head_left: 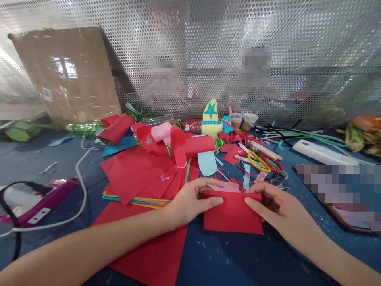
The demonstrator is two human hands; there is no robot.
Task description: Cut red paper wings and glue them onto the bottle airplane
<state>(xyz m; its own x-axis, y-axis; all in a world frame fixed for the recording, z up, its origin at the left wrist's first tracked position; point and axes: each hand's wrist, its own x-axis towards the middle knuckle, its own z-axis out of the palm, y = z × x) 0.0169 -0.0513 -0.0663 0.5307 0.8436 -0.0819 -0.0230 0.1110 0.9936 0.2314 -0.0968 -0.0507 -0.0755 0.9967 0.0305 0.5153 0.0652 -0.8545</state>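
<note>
Between my two hands is a piece of red paper, its top edge folded or rolled over. My left hand pinches that edge at the left, thumb in front and fingers behind. At the right end my right hand grips the same edge in the same way. A larger red sheet lies beneath my left forearm. Beyond it rests a stack of red sheets with other colours showing at its side. Pink and light blue scraps lie just past the held paper.
Bottles wrapped in red paper and a yellow paper piece with a star stand behind. Scissors lie to the right, near a white device and a tablet-like object. A purple power strip with cables sits left; a cardboard sheet leans behind.
</note>
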